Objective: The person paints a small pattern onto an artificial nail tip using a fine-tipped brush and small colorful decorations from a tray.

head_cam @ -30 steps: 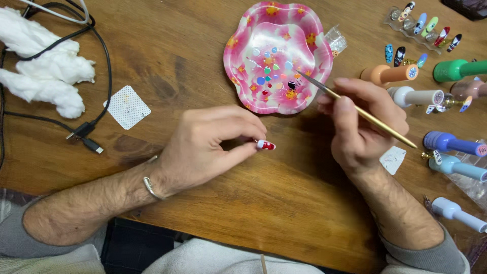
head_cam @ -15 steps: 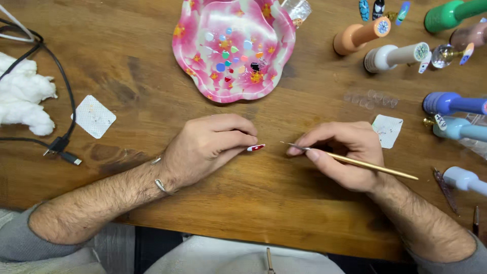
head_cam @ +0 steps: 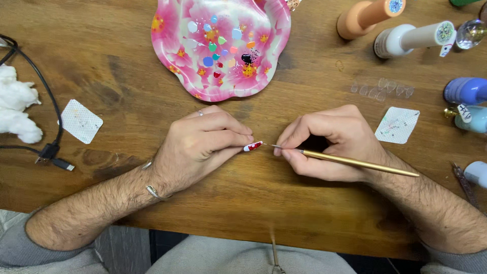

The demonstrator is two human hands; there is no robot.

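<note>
My left hand (head_cam: 203, 144) rests on the wooden table (head_cam: 284, 213) and pinches a small red-and-white artificial nail (head_cam: 252, 146) between thumb and fingertips. My right hand (head_cam: 329, 142) grips a thin gold-handled tool (head_cam: 355, 163) like a pen; its fine metal tip touches the end of the nail. A pink flower-patterned dish (head_cam: 172, 40) with small blobs of coloured paint and tiny hearts lies just beyond both hands.
Nail polish bottles lie on their sides at the right: orange (head_cam: 362, 16), white (head_cam: 411, 38), blue (head_cam: 464, 90). A strip of clear nail tips (head_cam: 380, 89) and a white pad (head_cam: 396, 124) sit nearby. At the left are another pad (head_cam: 80, 121), cotton (head_cam: 15, 109) and a black cable (head_cam: 48, 149).
My right hand brought the tool down from the dish to the nail, until its tip met the nail. The view shifted closer and downward; my left hand kept hold of the nail.
</note>
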